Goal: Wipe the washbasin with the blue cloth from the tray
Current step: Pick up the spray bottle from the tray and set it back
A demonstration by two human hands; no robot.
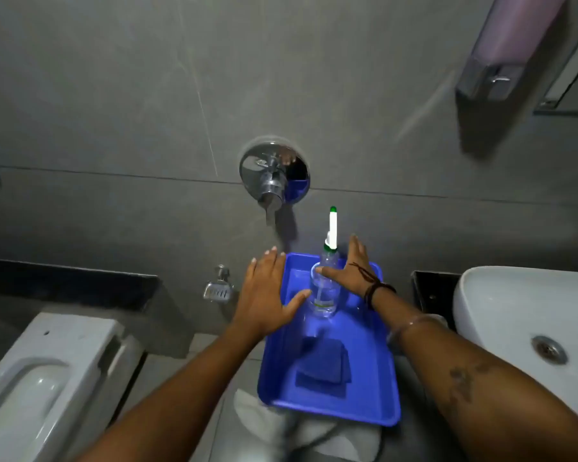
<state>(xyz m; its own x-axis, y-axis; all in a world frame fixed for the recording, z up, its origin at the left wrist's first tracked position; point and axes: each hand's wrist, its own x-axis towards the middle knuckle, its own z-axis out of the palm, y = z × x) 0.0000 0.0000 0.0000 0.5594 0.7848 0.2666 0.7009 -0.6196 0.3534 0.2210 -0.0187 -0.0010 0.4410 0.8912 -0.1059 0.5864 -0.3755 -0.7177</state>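
Looking down, you see a blue rectangular plastic tray (374,388) in the middle of the scene, and the folded dark blue cloth (323,366) lies flat in its near half, untouched. In the tray's far half a clear plastic spray bottle with a white and green nozzle (326,288) stands upright. Your left hand (266,291) is spread open, palm down, over the tray's far left edge, its thumb reaching toward the bottle. Your right hand (351,268) is open too, fingers stretched out just right of the bottle, thumb touching or nearly touching its shoulder; neither of your hands grips anything. The white ceramic washbasin (514,315) with its metal drain sits at the right, beside the tray. A chrome wall tap (273,181) is mounted on the grey tiled wall beyond the tray, and a white toilet (44,371) sits near left.
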